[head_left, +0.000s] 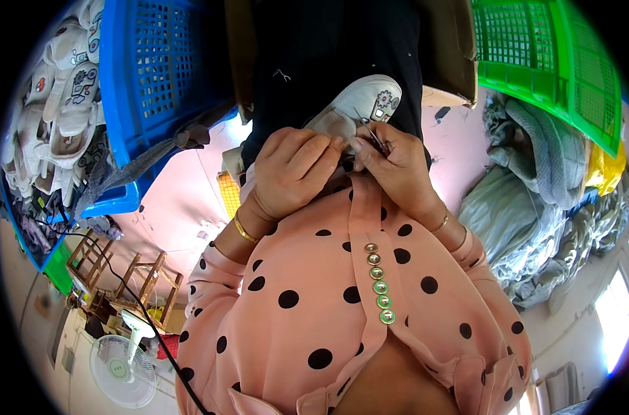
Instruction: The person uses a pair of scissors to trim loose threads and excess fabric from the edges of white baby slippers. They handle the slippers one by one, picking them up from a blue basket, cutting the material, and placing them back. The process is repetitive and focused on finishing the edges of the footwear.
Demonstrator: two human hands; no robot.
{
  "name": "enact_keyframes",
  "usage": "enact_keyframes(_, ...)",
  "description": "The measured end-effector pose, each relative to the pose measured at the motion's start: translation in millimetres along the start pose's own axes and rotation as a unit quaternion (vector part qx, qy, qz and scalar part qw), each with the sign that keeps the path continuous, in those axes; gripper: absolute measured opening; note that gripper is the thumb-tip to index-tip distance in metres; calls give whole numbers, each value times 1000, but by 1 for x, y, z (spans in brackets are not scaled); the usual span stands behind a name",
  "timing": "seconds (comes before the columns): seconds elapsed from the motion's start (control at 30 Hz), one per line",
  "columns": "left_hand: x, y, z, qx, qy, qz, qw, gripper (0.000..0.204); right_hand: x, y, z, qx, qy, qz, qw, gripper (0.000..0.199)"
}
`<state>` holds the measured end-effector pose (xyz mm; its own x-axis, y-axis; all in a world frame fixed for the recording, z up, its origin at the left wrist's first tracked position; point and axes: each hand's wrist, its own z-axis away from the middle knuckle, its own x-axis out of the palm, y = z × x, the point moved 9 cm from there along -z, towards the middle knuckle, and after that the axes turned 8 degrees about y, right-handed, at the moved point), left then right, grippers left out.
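A white cloth shoe with a printed gear pattern on its toe lies over my dark trousers. My left hand is closed, its fingertips pinching at the shoe's near opening; what lies under the fingers is hidden. Close beside it, my right hand is closed around a small pair of scissors. Their thin blades point up and left over the shoe, and most of the handle is hidden in the palm. The two hands almost meet at the fingertips.
A blue plastic basket stands at the left, beside a heap of similar white shoes. A green basket is at the upper right, above piled grey cloth. Cardboard borders my legs. Wooden stools and a fan appear lower left.
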<state>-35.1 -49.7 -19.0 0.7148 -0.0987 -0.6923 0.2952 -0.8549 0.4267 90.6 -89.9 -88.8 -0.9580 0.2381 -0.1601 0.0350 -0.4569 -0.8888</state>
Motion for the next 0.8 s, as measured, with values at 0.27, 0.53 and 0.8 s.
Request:
enact_keyframes(0.27, 3, 10, -10, 57, -93, 3, 994, 22, -6, -19, -3, -104, 10, 122, 987, 18)
enact_keyframes(0.53, 8, 12, -27, 44, -90, 39, 994, 18, -12, -41, 3, -298, 113, 229, 920, 19)
enact_keyframes(0.8, 0, -3, -14, -38, -45, 39, 997, 21, -70, -55, -26, -225, 246, 176, 926, 15)
